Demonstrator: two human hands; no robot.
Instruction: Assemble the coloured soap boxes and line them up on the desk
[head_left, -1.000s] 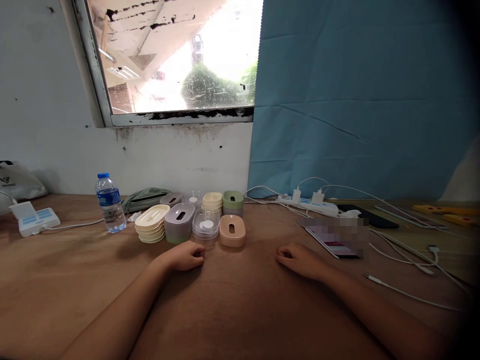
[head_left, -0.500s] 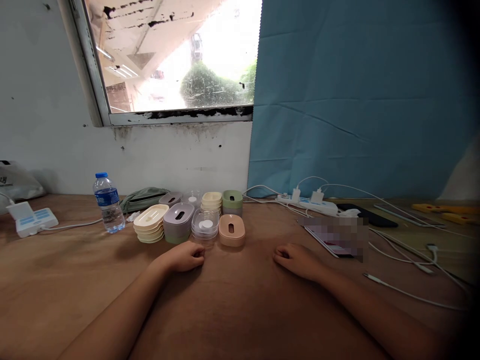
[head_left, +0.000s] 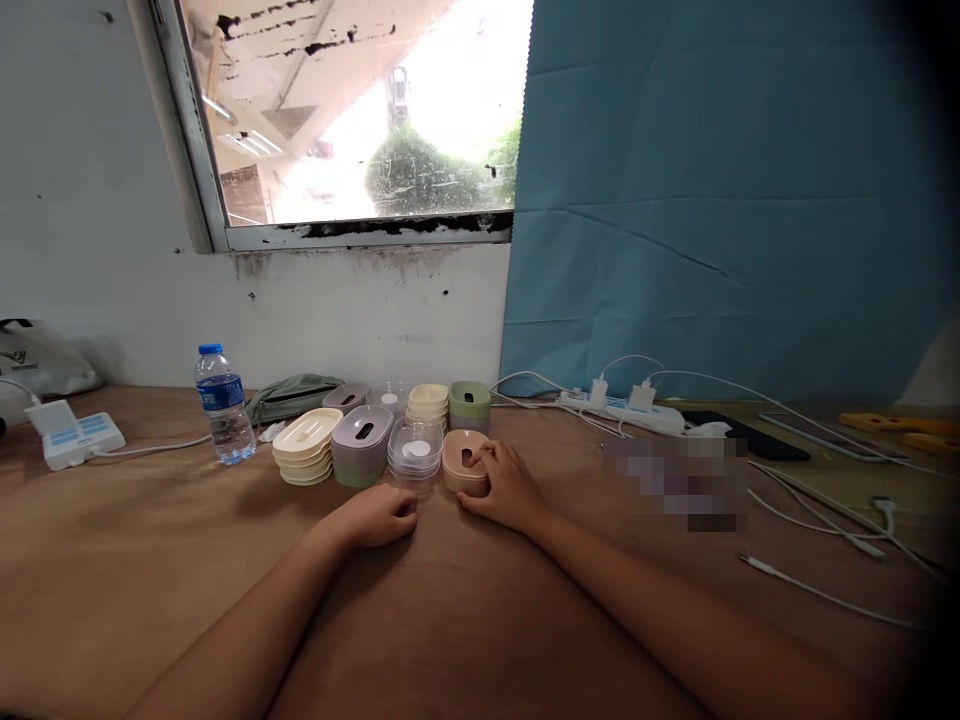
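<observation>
Several small oval plastic boxes and lids stand in two rows on the wooden table [head_left: 112, 560]. My right hand [head_left: 504, 487] grips the peach box [head_left: 459, 458] at the front right, fingers over its lid and thumb at its near side. My left hand [head_left: 381, 517] rests loosely curled on the table, holding nothing, just in front of the clear stack [head_left: 413, 450]. To the left stand a lilac box [head_left: 360, 437] and a cream lid stack [head_left: 306, 443]. Behind are a cream stack [head_left: 427, 400] and a green box [head_left: 470, 400].
A water bottle [head_left: 222, 405] stands left of the boxes, a green pouch [head_left: 289, 394] behind them. A white device [head_left: 73, 436] with a cable lies far left. To the right are a power strip [head_left: 630, 411], loose white cables [head_left: 817, 592] and a phone [head_left: 750, 437].
My right hand has moved left from the bare table and closed around the peach box. My left hand has stayed where it was.
</observation>
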